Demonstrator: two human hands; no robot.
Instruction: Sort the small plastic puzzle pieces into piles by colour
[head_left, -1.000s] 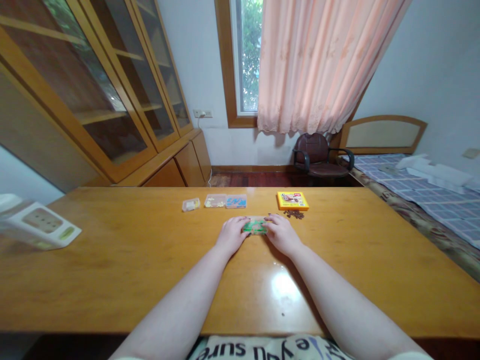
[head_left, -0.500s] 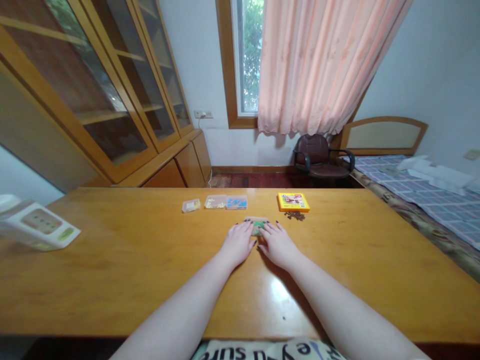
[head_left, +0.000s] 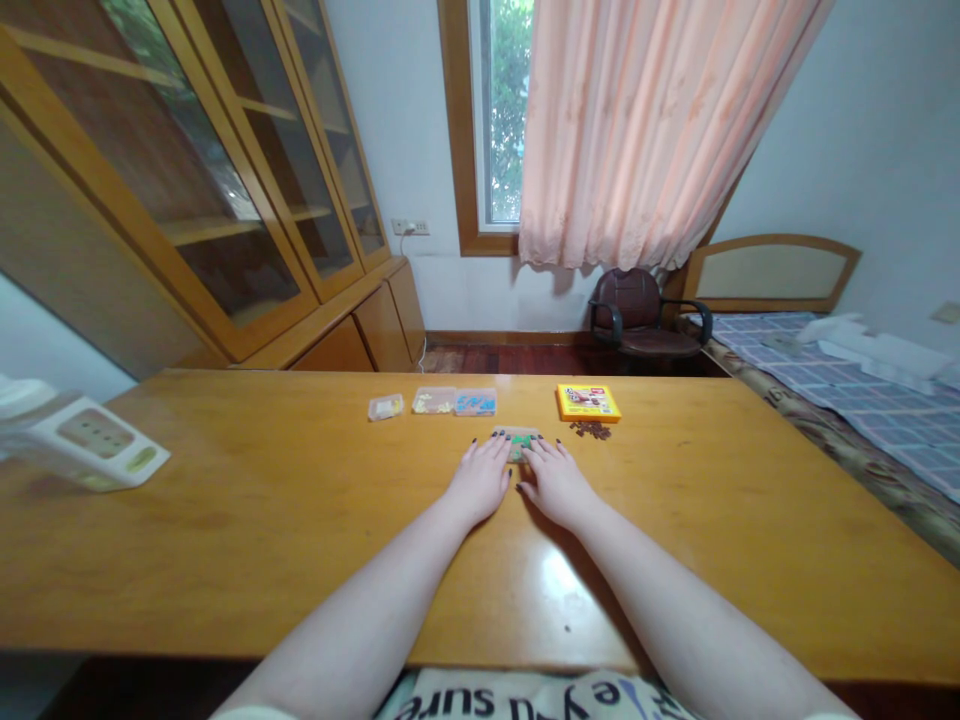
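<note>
A shallow clear plastic box with small green pieces lies on the table between my hands, partly covered by fingers. My left hand lies over its left side, palm down, with its fingers stretched forward. From the right, my right hand rests its fingertips on the box, fingers spread and thumb apart. Both thumbs point inward near the box's front edge. Beyond my right hand is a loose pile of small brown pieces, beside a yellow box with a printed picture.
Farther back on the left stand a clear box with pale yellow pieces, one with blue pieces and a smaller clear box. A white container stands at the table's left. Beyond the wooden table is a chair.
My hands and the box of green pieces have shifted very slightly away from me. The whole view has tilted a little. The other boxes have kept their places.
</note>
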